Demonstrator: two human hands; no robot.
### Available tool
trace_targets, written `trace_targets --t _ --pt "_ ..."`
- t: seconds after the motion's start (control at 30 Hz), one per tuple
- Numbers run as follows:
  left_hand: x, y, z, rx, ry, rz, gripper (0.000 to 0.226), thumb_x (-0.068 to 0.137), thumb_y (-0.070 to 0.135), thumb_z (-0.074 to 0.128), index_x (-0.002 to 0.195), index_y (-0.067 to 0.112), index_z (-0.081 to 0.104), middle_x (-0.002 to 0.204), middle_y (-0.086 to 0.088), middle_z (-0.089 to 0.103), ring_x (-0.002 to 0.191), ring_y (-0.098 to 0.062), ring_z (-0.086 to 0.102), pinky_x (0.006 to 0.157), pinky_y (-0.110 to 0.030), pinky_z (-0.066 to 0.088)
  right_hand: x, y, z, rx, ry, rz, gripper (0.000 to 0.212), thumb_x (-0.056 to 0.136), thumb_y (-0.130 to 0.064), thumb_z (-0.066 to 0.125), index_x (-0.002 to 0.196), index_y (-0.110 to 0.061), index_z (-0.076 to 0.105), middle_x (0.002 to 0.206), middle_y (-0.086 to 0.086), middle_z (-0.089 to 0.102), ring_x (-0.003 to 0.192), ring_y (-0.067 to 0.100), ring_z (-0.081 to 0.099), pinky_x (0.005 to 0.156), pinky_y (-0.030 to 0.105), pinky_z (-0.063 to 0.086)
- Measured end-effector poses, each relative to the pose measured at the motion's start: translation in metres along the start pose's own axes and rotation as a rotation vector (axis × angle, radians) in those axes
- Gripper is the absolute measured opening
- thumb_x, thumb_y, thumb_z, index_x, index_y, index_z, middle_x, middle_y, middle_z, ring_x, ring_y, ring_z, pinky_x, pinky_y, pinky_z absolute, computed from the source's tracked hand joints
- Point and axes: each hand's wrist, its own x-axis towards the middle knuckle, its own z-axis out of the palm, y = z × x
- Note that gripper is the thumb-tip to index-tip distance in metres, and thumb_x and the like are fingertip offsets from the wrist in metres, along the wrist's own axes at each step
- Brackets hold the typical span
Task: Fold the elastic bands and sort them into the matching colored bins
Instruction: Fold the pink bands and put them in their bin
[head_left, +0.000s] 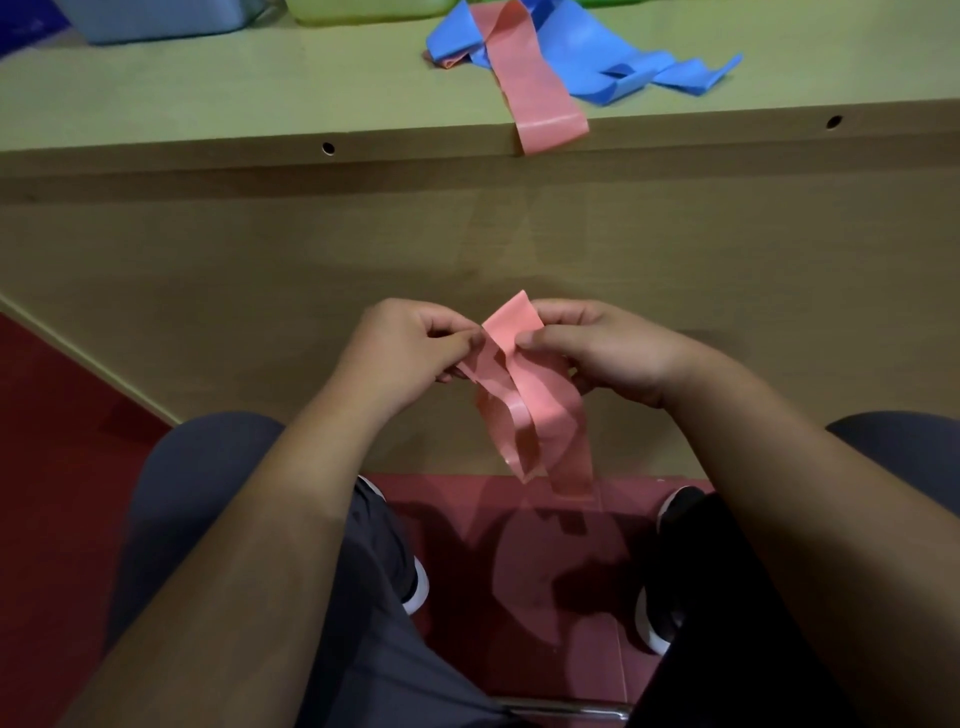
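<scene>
— Where's the band you're working on?

— The pink band (524, 395) is pinched between my left hand (410, 353) and right hand (597, 353), thumbs and forefingers clamped on its top fold. Its long axis hangs straight down from my fingers, loose loops dangling toward the red floor (519, 571).

— Which hand is nearer the free end?

— Neither, really; both grip the top, with the tails below and between them. I judge the next fold means gathering those tails upward.

— And the rest?

— Beyond my fingertips, up on the table (260, 88), another pink band (535, 93) drapes over the edge across a blue band (613, 62). The bins (156, 21) sit farther back, to the left.
</scene>
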Motion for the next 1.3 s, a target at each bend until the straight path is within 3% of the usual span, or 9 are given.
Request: trace_targets --t 0.17,0.3,0.4,0.53,0.63,0.8,1.0,1.13,1.3 --pt "0.0 0.001 -0.003 -0.009 -0.008 0.008 0.017 0.095 0.01 0.073 0.091 0.021 0.085 0.08 -0.002 0.08 0.083 -0.03 0.078 0.081 -0.045 0.065 -0.001 0.001 0.0 -0.014 -0.032 -0.006 0.024 0.108 -0.023 0.059 0.122 -0.033 0.076 0.107 0.0 0.077 0.093 0.016 0.069 0.079 0.037 0.059" --pt "0.001 0.001 -0.006 -0.05 0.004 0.025 0.01 0.095 0.013 0.076 0.089 0.017 0.084 0.086 -0.007 0.08 0.075 -0.022 0.073 0.08 -0.047 0.063 0.004 0.007 -0.005 0.014 -0.044 -0.018 0.023 0.106 -0.022 0.061 0.121 -0.028 0.078 0.114 0.005 0.075 0.105 0.02 0.067 0.11 0.053 0.051" --pt "0.001 0.001 -0.008 -0.055 -0.007 0.035 0.008 0.095 0.013 0.077 0.09 0.014 0.083 0.087 -0.013 0.079 0.071 -0.019 0.068 0.074 -0.043 0.062 0.008 0.012 -0.009 -0.011 -0.017 -0.047 0.024 0.103 -0.018 0.063 0.122 -0.022 0.078 0.116 0.008 0.077 0.108 0.019 0.066 0.116 0.05 0.046" --pt "0.003 0.001 -0.009 -0.047 -0.004 0.045 0.008 0.095 0.017 0.078 0.091 0.011 0.083 0.087 -0.021 0.077 0.068 -0.019 0.065 0.073 -0.044 0.061 0.01 0.013 -0.009 -0.077 0.06 -0.092 0.021 0.102 -0.007 0.062 0.116 -0.007 0.077 0.115 0.02 0.077 0.1 0.021 0.069 0.107 0.048 0.051" --pt "0.005 0.0 -0.01 -0.057 -0.001 0.041 0.007 0.094 0.018 0.08 0.091 0.013 0.083 0.085 -0.02 0.077 0.067 -0.019 0.066 0.074 -0.045 0.062 0.01 0.014 -0.009 -0.115 0.069 -0.077 0.021 0.104 -0.009 0.061 0.117 -0.01 0.077 0.11 0.019 0.078 0.093 0.018 0.067 0.093 0.043 0.05" --pt "0.005 0.0 -0.01 -0.061 -0.028 0.046 0.005 0.092 0.019 0.082 0.092 0.014 0.083 0.08 -0.017 0.076 0.065 -0.015 0.066 0.071 -0.036 0.059 0.012 0.019 -0.006 -0.113 -0.002 -0.098 0.019 0.105 -0.015 0.064 0.12 -0.009 0.075 0.116 0.026 0.073 0.094 0.022 0.065 0.09 0.041 0.052" --pt "0.004 -0.001 -0.013 -0.035 -0.042 0.078 0.003 0.092 0.02 0.082 0.092 0.019 0.084 0.082 -0.012 0.078 0.07 -0.015 0.068 0.074 -0.039 0.062 0.01 0.016 -0.004 -0.112 -0.05 -0.096 0.012 0.104 -0.011 0.068 0.113 -0.014 0.075 0.098 0.001 0.073 0.087 0.014 0.066 0.081 0.033 0.053" --pt "0.006 -0.004 -0.012 -0.082 -0.082 0.063 0.002 0.092 0.021 0.083 0.093 0.02 0.085 0.086 -0.013 0.079 0.075 -0.016 0.07 0.077 -0.039 0.061 0.012 0.017 -0.004 -0.085 -0.056 -0.114 0.01 0.103 -0.012 0.07 0.111 -0.014 0.075 0.095 -0.001 0.074 0.085 0.013 0.067 0.082 0.036 0.053" --pt "0.008 -0.005 -0.008 -0.113 -0.117 0.052 0.005 0.093 0.02 0.081 0.095 0.016 0.084 0.087 -0.015 0.078 0.073 -0.014 0.065 0.071 -0.029 0.055 0.013 0.019 -0.002 -0.119 -0.052 -0.111 0.015 0.106 -0.021 0.067 0.115 -0.011 0.075 0.093 -0.003 0.072 0.082 0.007 0.063 0.077 0.026 0.049"
